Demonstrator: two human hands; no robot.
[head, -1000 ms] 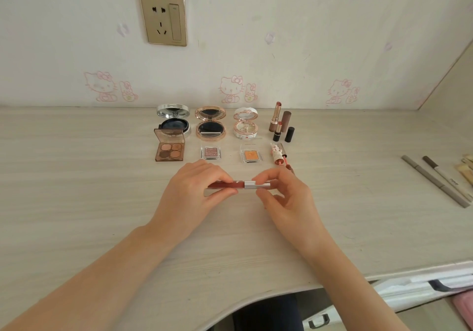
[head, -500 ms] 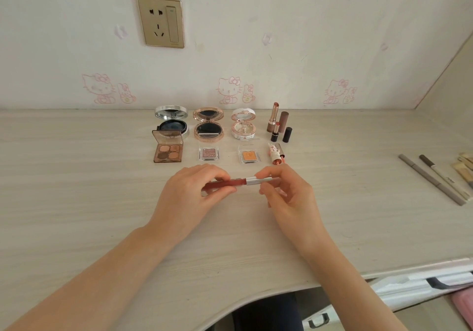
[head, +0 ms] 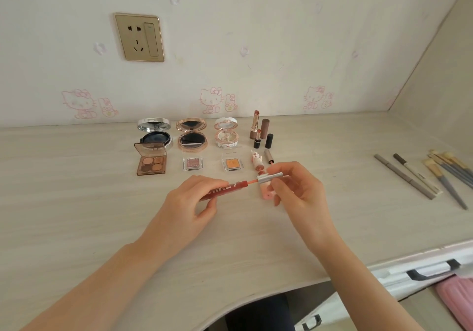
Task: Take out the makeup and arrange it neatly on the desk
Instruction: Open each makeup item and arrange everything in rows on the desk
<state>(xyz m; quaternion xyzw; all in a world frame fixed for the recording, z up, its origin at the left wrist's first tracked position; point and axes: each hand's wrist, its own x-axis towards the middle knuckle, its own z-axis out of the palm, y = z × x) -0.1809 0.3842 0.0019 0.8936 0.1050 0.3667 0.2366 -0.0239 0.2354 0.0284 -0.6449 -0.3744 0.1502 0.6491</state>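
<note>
While the slim dark red lip gloss tube is held just above the pale wood-grain desk, it is pinched in the left hand, with the thumb underneath and the curled fingers on top, and its lettered right end is left sticking out past the fingertips. At that end, the silver cylindrical cap is pinched by the right hand between thumb and forefinger, the other fingers loosely bent below. Cap and tube are seen apart: a short pinkish wand stem is bared between them. The piece is tilted, cap end higher, just in front of the laid-out rows: open round compacts, a brown four-pan eyeshadow palette, small square clear pans and upright lipsticks. Well off to the right, grey pencils and brushes are laid flat.
</note>
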